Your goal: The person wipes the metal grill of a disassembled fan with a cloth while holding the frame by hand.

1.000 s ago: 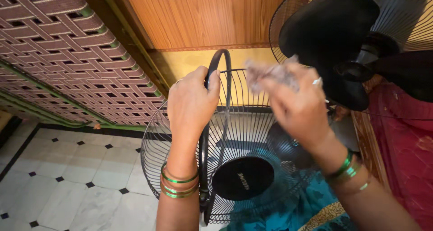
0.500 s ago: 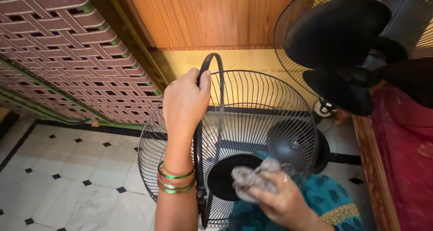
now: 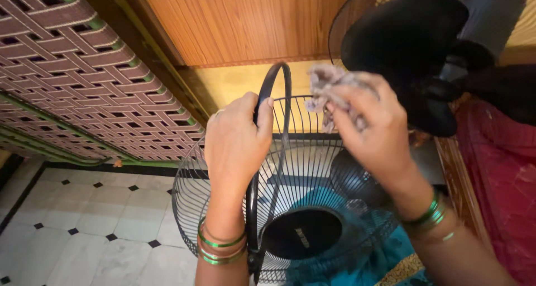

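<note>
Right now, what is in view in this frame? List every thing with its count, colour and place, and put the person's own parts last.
fan guard: one, black wire with a dark round centre cap, held upright at centre above the floor.
guard rim: one, black ring, top gripped by the left hand.
cloth: one, greyish and crumpled, at the guard's upper wires.
fan: one, black blades inside a wire cage, upper right.
lattice panel: one, maroon weave with green trim, left.
wooden panel: one, orange-brown, top centre.
floor: white tiles with small black diamonds, lower left.
red fabric: one, right edge.
teal fabric: one, behind the guard, bottom.
bangles: green and gold, on both wrists.
left hand: grips the rim.
right hand: holds the cloth.
</note>
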